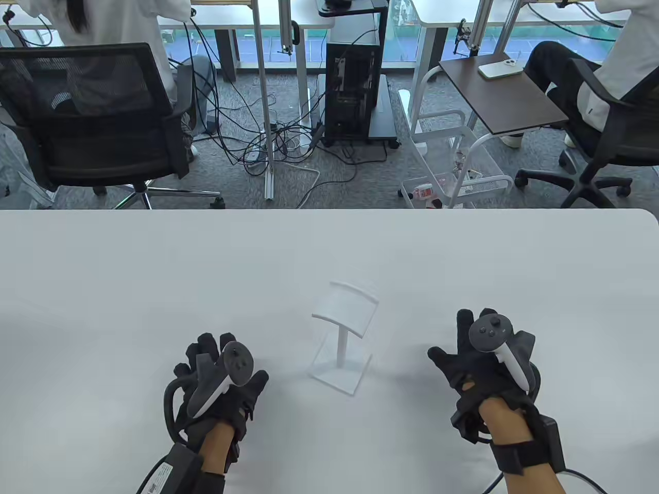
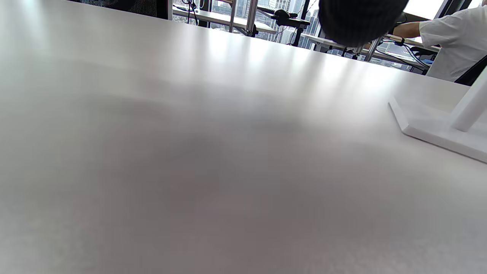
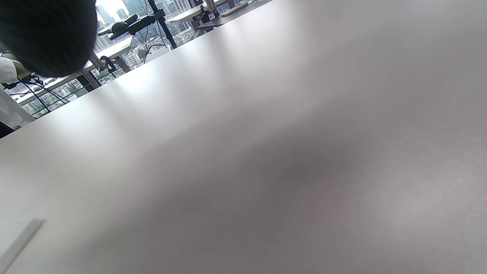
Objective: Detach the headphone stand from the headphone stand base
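White headphone stand point(image 1: 344, 319), curved top plate on a slim post, upright in its flat rectangular headphone stand base point(image 1: 337, 374) on the tabletop point(image 1: 154, 288). Left hand point(image 1: 219, 381) and right hand point(image 1: 484, 360) flank the base, fingers relaxed, holding nothing.

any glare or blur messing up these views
Table view: sharp, even light, the white headphone stand pale against the white table. Left wrist view: window glare streaks the tabletop, headphone stand base clear. Right wrist view: glare, soft shadow, a blurred fingertip.
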The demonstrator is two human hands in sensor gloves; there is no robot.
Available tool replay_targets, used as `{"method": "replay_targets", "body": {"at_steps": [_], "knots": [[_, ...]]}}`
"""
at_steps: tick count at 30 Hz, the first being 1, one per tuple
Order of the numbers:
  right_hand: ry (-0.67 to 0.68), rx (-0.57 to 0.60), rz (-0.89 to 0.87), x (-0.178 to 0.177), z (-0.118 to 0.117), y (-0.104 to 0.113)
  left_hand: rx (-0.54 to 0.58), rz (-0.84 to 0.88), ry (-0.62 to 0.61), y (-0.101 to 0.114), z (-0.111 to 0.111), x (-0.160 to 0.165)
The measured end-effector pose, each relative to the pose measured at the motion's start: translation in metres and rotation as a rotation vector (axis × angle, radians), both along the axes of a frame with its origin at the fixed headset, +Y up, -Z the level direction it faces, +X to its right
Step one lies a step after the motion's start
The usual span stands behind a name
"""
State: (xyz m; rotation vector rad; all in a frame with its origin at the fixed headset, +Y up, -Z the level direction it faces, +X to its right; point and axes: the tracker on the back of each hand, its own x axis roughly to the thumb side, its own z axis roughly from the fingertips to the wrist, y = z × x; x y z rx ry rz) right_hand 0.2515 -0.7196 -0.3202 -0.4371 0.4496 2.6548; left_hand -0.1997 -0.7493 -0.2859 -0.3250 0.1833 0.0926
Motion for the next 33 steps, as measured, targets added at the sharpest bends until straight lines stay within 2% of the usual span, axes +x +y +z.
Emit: {"method": "replay_targets", "body": {"at_steps": [7, 10, 13, 18, 22, 25, 30, 33], "knots": [[-0.01, -0.033, 0.005, 0.003, -0.001, -0.007, -0.031, 0.027, -0.004, -0.003, -0.001, 0.001], [-0.007, -0.04, 0.009, 0.004, 0.0, -0.01, -0.028, 0.109, -0.036, -0.002, -0.002, 0.007], [0.006, -0.037, 0.004, 0.002, -0.001, -0.009, 0.008, 0.203, -0.078, -0.002, -0.003, 0.018], [0.023, -0.031, -0.004, 0.0, -0.001, -0.01, 0.04, 0.266, -0.18, 0.002, -0.001, 0.04], [0.044, -0.035, 0.004, -0.005, -0.002, -0.011, 0.067, 0.459, -0.243, 0.003, 0.001, 0.061], [0.057, -0.032, 0.001, -0.007, -0.002, -0.011, 0.121, 0.537, -0.276, 0.007, -0.003, 0.079], [0.061, -0.027, -0.008, -0.007, -0.002, -0.011, 0.206, 0.605, -0.283, 0.012, -0.015, 0.1], [0.053, -0.028, -0.004, -0.007, -0.001, -0.01, 0.21, 0.663, -0.269, 0.009, -0.022, 0.107]]}}
